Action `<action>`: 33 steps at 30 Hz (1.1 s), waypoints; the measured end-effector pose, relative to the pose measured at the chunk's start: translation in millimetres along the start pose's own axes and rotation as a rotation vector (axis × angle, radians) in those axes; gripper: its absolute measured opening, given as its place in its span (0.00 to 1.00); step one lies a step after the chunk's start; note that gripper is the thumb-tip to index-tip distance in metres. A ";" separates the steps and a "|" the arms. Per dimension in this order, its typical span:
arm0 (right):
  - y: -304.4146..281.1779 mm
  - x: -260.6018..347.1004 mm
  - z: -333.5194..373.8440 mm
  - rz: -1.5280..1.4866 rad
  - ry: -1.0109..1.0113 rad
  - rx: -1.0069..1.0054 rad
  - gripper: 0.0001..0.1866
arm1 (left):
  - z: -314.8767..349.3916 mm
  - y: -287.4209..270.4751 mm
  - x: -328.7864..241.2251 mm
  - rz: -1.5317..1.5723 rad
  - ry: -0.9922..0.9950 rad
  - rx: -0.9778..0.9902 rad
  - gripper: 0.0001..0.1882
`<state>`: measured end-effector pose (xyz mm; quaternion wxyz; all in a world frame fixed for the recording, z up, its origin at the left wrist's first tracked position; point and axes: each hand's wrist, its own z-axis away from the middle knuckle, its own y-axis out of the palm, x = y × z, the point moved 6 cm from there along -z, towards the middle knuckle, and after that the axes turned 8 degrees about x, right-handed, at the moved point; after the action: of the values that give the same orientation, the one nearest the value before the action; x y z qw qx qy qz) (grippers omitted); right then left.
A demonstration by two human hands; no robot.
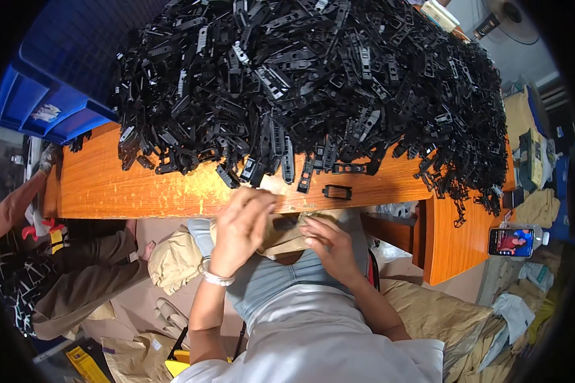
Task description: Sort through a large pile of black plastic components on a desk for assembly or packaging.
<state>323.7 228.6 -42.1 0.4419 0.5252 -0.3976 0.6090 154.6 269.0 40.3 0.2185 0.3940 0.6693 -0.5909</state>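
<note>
Your left hand (241, 220) at counter's (390, 185) near edge, fingers bent; can't tell if it holds anything. Your right hand (331, 246) by brown bag (286, 242) at your lap, fingers bent; can't tell its hold either. Black parts (306, 89) in big heap on counter, beyond both hands. One black frame (348, 197) near edge, right of left hand. Blue bin (51, 115) far left.

The table (396, 182) is glossy, scuffed wood; the parts (300, 76) on it, shiny plastic; the crate (57, 89) at its left, smooth plastic.
</note>
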 end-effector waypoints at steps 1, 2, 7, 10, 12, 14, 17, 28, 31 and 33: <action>-3.2 -0.4 0.3 0.006 -0.002 -0.013 0.11 | -5.4 9.7 -10.1 -0.054 0.147 0.060 0.09; -3.5 1.3 0.4 0.080 -0.044 0.034 0.11 | -11.3 22.7 -16.0 -0.027 0.178 0.121 0.10; -40.5 23.9 12.9 0.356 -0.176 -0.131 0.06 | -33.0 76.9 -35.7 -0.273 0.309 0.296 0.09; -101.2 42.8 33.9 0.540 -0.116 -0.556 0.03 | -37.6 85.0 -37.7 -0.269 0.306 0.332 0.09; -144.1 59.8 54.3 0.755 -0.264 -0.846 0.04 | -37.8 81.8 -41.1 -0.266 0.324 0.290 0.09; -187.6 64.3 76.8 1.052 -0.177 -1.083 0.02 | -37.5 81.1 -45.6 -0.251 0.344 0.282 0.09; -231.5 53.2 93.3 1.116 0.164 -1.217 0.09 | -34.3 77.9 -57.3 -0.251 0.395 0.218 0.08; -144.0 79.5 67.5 0.686 -0.238 -0.604 0.07 | -20.2 100.1 -32.1 0.725 -0.062 0.405 0.17; -92.7 94.9 42.4 0.690 -0.409 -0.281 0.14 | -15.2 108.1 -37.1 0.779 -0.164 0.578 0.18; -80.3 90.4 30.3 0.728 -0.505 -0.174 0.14 | -17.0 103.9 -41.8 0.776 -0.107 0.558 0.18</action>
<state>403.9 234.3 53.1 0.1306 0.4444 -0.7014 0.5418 264.0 273.1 11.2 0.3427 0.6274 0.2765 -0.6422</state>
